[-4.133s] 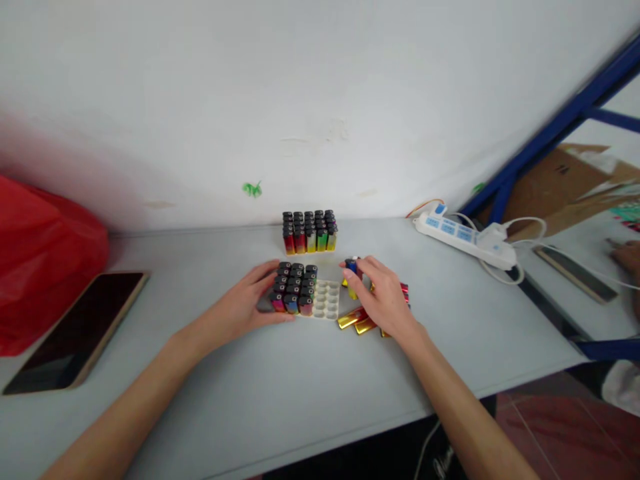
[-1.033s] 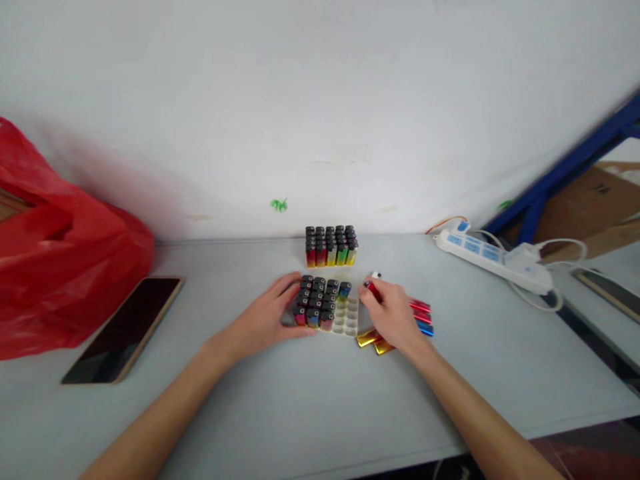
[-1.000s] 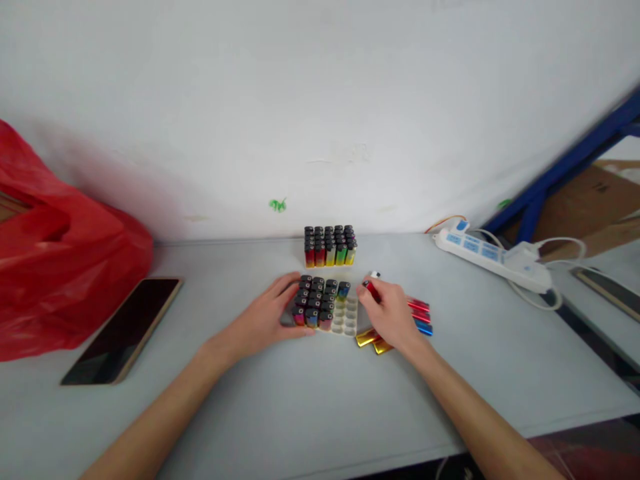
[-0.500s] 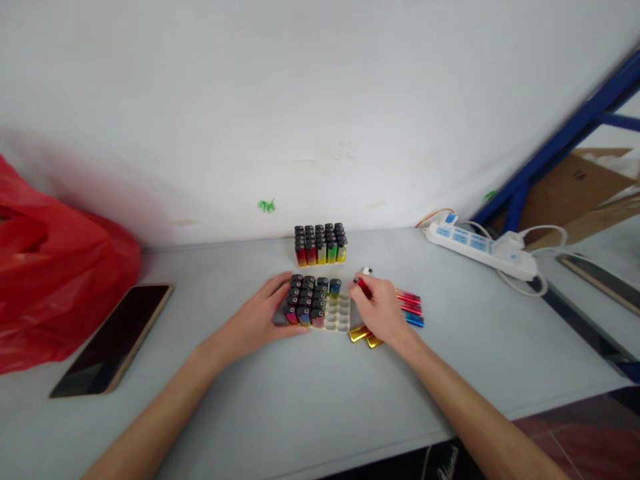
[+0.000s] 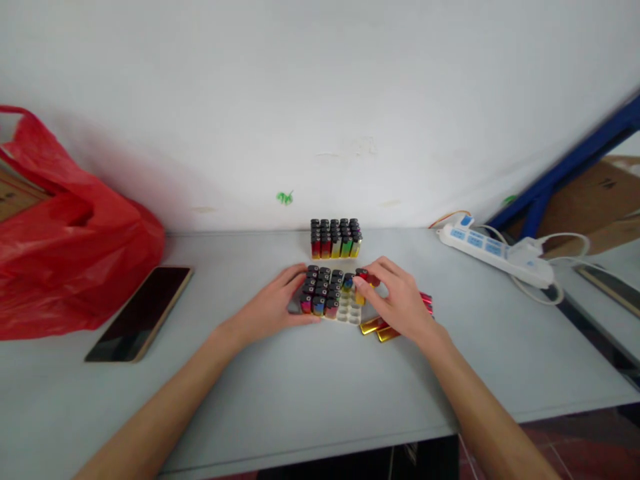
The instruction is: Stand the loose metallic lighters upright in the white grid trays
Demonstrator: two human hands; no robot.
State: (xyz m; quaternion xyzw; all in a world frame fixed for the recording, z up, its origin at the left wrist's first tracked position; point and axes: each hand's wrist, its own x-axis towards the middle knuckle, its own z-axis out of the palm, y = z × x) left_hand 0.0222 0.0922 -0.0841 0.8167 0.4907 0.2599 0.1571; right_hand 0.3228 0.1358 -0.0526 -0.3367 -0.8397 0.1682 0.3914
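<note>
Near edge first: loose gold and red lighters (image 5: 381,327) lie on the grey table (image 5: 320,393), just right of the white tray (image 5: 345,312). Left hand (image 5: 273,308) lies flat against the tray's left side, steadying it, fingers clasping nothing. Right hand (image 5: 400,303) pinches a red lighter (image 5: 361,285) upright at the tray's far right corner. Farther back stands a full tray of lighters (image 5: 335,238); phone (image 5: 140,313) and red bag (image 5: 65,227) left, power strip (image 5: 493,250) right.
</note>
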